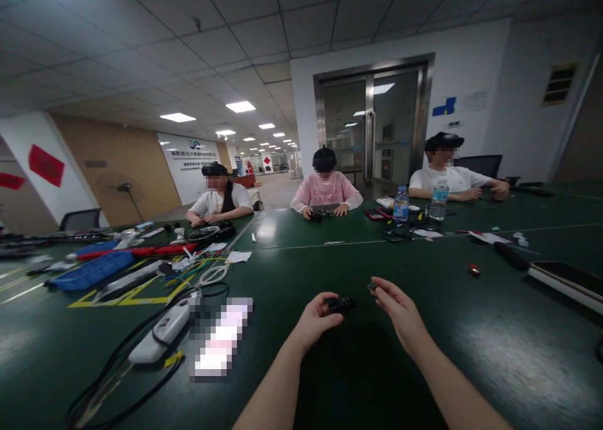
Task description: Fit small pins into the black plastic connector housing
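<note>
My left hand is closed around one end of a small black rectangular part, low over the green table. The part has lighter marks on its top; its exact kind is too small to tell. To its right, my right hand pinches a tiny dark piece between thumb and fingertips. This piece looks like a small block with a bluish-green tint. A gap separates the two held things.
A white power strip with black cables and a blurred bright rectangle lie left. Beyond are a blue tray and a white coiled cable. Water bottles stand far right. Three people sit across the table. A small red object lies right.
</note>
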`<control>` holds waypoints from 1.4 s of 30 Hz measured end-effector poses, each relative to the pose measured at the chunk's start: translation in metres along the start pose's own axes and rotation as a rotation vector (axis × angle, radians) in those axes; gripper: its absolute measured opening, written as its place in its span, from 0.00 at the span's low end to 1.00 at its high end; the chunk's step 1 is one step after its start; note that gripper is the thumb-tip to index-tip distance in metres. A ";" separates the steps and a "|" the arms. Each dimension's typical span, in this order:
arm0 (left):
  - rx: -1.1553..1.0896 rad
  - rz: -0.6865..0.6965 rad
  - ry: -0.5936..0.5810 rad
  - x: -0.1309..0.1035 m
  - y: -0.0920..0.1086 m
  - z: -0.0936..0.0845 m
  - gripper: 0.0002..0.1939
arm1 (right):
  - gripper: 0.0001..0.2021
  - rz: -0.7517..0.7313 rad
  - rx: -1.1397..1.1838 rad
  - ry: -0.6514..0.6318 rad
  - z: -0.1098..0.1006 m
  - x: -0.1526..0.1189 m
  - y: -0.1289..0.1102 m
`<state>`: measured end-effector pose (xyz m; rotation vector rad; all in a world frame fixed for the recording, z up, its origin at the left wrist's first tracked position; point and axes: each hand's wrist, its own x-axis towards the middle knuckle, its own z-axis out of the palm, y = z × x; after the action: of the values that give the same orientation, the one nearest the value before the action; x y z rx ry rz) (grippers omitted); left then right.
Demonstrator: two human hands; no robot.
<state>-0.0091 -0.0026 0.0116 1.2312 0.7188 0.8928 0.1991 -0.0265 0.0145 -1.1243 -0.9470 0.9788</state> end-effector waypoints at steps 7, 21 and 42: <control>0.019 0.007 0.000 0.003 -0.006 -0.004 0.27 | 0.18 0.027 0.093 0.046 -0.001 0.002 -0.001; 0.050 0.030 -0.020 0.002 -0.004 -0.003 0.27 | 0.12 0.088 0.249 0.115 -0.002 0.001 -0.005; 0.032 0.031 -0.059 0.004 -0.009 -0.005 0.30 | 0.12 0.089 0.187 0.072 -0.001 0.000 -0.006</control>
<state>-0.0098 0.0023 0.0021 1.2947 0.6714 0.8696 0.2013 -0.0279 0.0206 -1.0434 -0.7369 1.0692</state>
